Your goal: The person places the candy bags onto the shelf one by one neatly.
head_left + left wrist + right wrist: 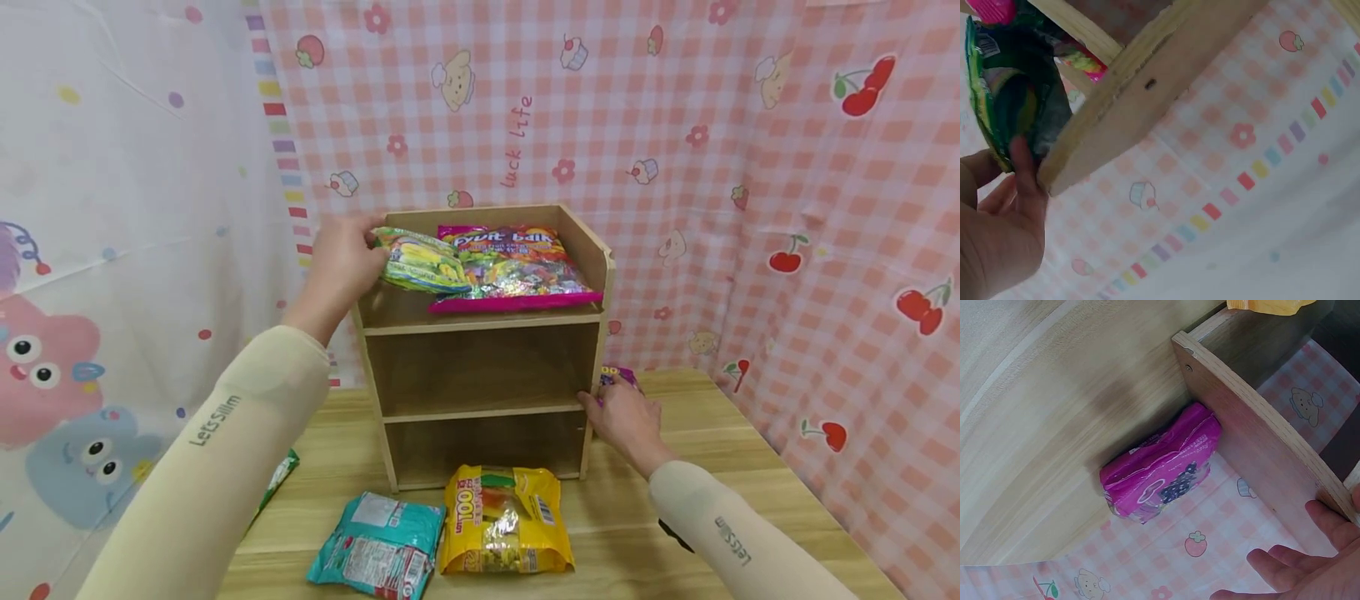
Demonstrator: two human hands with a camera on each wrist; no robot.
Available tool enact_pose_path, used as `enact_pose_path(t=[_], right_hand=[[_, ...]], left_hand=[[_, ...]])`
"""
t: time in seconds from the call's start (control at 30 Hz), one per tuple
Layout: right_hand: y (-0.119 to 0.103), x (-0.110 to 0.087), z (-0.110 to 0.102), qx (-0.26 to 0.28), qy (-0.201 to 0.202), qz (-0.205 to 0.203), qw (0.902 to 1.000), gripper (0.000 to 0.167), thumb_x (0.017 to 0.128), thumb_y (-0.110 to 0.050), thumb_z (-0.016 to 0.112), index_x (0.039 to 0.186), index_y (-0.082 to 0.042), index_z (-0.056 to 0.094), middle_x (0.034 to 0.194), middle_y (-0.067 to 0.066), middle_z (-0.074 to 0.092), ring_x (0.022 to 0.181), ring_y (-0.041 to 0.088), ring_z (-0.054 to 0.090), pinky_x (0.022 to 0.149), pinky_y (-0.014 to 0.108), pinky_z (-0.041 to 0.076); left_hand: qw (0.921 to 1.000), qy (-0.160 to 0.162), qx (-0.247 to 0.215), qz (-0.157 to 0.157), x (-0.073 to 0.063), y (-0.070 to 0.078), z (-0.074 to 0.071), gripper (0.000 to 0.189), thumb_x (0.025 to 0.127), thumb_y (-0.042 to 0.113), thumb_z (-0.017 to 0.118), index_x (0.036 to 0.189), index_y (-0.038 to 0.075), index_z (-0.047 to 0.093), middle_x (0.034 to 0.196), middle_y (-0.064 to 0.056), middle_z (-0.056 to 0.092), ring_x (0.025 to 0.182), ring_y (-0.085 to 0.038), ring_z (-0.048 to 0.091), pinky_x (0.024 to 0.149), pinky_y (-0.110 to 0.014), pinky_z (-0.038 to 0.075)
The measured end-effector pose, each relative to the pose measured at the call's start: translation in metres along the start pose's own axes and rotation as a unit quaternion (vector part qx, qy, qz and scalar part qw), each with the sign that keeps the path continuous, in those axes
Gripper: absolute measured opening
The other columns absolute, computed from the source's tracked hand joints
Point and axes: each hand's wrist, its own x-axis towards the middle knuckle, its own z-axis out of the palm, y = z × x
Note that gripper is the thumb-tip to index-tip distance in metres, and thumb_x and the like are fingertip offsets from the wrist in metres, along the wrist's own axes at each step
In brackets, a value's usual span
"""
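Left hand (343, 268) raised at the upper left corner of a wooden shelf unit (483, 324); thumb and fingers pinch the left end of a green-and-yellow packet (423, 262). The packet is tilted, its free end pointing right and overlapping, in the head view, a magenta-edged candy bag (517, 260) that lies on the top shelf; cannot tell whether the two touch. Left wrist view gives the packet's dark green underside, just beside the end of the left side panel.

Right hand (626, 417) is lower, at the unit's right side panel, well apart from the held packet. Its thumb and forefinger pinch the panel's front edge; the other fingers extend along the outer side, spread and loose.

Purple grape-print packet (1163, 465) lies on the counter (637, 533) just outside that panel, beyond the right hand and partly hidden by it in the head view.

In front of the unit: yellow bag (504, 521) before the bottom compartment, with a teal packet (386, 537) just to its left, labels upward. A green packet (279, 479) shows partly past the left forearm.
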Motion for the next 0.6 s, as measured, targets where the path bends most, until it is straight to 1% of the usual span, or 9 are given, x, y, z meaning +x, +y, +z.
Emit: enact_pose_path(t=[0.03, 0.1, 0.17, 0.27, 0.33, 0.4, 0.47, 0.5, 0.6], right_hand=[[0.0, 0.0, 0.0, 0.0, 0.0, 0.0, 1.0, 0.044, 0.101, -0.038, 0.052, 0.07, -0.009, 0.064, 0.142, 0.031, 0.046, 0.127, 0.053, 0.046, 0.096, 0.081, 0.023], [0.0, 0.0, 0.001, -0.002, 0.002, 0.0, 1.0, 0.044, 0.101, -0.038, 0.052, 0.068, -0.01, 0.063, 0.142, 0.031, 0.047, 0.126, 0.052, 0.047, 0.096, 0.08, 0.025], [0.0, -0.001, 0.001, -0.002, 0.005, 0.0, 1.0, 0.045, 0.101, -0.038, 0.052, 0.067, -0.01, 0.062, 0.141, 0.03, 0.048, 0.126, 0.052, 0.048, 0.095, 0.079, 0.027], [0.0, -0.001, 0.001, -0.003, 0.007, -0.001, 1.0, 0.045, 0.1, -0.038, 0.053, 0.066, -0.01, 0.062, 0.141, 0.03, 0.049, 0.127, 0.051, 0.048, 0.094, 0.078, 0.03], [0.001, -0.001, 0.001, -0.003, 0.005, -0.001, 1.0, 0.044, 0.1, -0.038, 0.052, 0.068, -0.01, 0.063, 0.141, 0.03, 0.048, 0.128, 0.051, 0.046, 0.094, 0.078, 0.03], [0.001, -0.002, 0.001, -0.003, 0.004, -0.001, 1.0, 0.043, 0.1, -0.038, 0.052, 0.071, -0.009, 0.066, 0.141, 0.031, 0.048, 0.129, 0.051, 0.045, 0.094, 0.079, 0.029], [0.001, -0.001, 0.001, -0.003, 0.003, -0.001, 1.0, 0.043, 0.101, -0.038, 0.052, 0.074, -0.009, 0.067, 0.142, 0.031, 0.047, 0.13, 0.051, 0.044, 0.094, 0.079, 0.028], [0.001, -0.001, 0.002, -0.003, 0.003, -0.002, 1.0, 0.042, 0.101, -0.037, 0.052, 0.075, -0.009, 0.068, 0.142, 0.031, 0.047, 0.129, 0.051, 0.045, 0.095, 0.08, 0.027], [0.001, -0.001, 0.002, -0.001, 0.006, -0.003, 1.0, 0.042, 0.101, -0.038, 0.052, 0.076, -0.009, 0.069, 0.142, 0.031, 0.047, 0.127, 0.053, 0.046, 0.095, 0.08, 0.026]], left_hand=[[0.9995, 0.004, 0.028, 0.016, -0.001, 0.0, 0.002, 0.049, 0.091, -0.001, 0.059, 0.14, 0.002, 0.055, 0.126, -0.022, 0.064, 0.102, -0.032, 0.06, 0.082, -0.039, 0.051], [0.9973, 0.001, 0.064, 0.034, -0.003, 0.003, 0.005, 0.046, 0.094, 0.002, 0.06, 0.139, 0.0, 0.055, 0.135, -0.02, 0.058, 0.114, -0.035, 0.059, 0.092, -0.046, 0.049], [0.9929, -0.009, 0.107, 0.05, -0.006, 0.007, 0.008, 0.043, 0.095, 0.005, 0.058, 0.138, 0.001, 0.056, 0.141, -0.018, 0.054, 0.122, -0.036, 0.055, 0.096, -0.049, 0.047], [0.9821, -0.019, 0.169, 0.082, -0.01, 0.016, 0.014, 0.039, 0.094, 0.006, 0.058, 0.133, 0.001, 0.061, 0.142, -0.018, 0.053, 0.128, -0.039, 0.05, 0.1, -0.052, 0.045], [0.9734, -0.024, 0.201, 0.107, -0.013, 0.022, 0.019, 0.038, 0.093, 0.005, 0.057, 0.131, 0.002, 0.063, 0.138, -0.019, 0.057, 0.127, -0.039, 0.051, 0.102, -0.052, 0.043], [0.9643, -0.026, 0.231, 0.127, -0.019, 0.026, 0.026, 0.038, 0.095, 0.008, 0.054, 0.132, 0.002, 0.062, 0.136, -0.022, 0.057, 0.127, -0.041, 0.051, 0.105, -0.052, 0.04], [0.9561, -0.039, 0.26, 0.129, -0.027, 0.029, 0.034, 0.042, 0.1, 0.018, 0.049, 0.139, 0.005, 0.056, 0.14, -0.024, 0.052, 0.13, -0.042, 0.047, 0.107, -0.053, 0.037], [0.9521, -0.051, 0.275, 0.123, -0.031, 0.03, 0.039, 0.045, 0.103, 0.025, 0.046, 0.143, 0.006, 0.052, 0.143, -0.025, 0.048, 0.133, -0.043, 0.043, 0.109, -0.054, 0.034], [0.9471, -0.1, 0.293, 0.083, -0.043, 0.027, 0.053, 0.058, 0.106, 0.044, 0.031, 0.154, 0.011, 0.034, 0.154, -0.029, 0.029, 0.144, -0.045, 0.024, 0.113, -0.06, 0.024]])
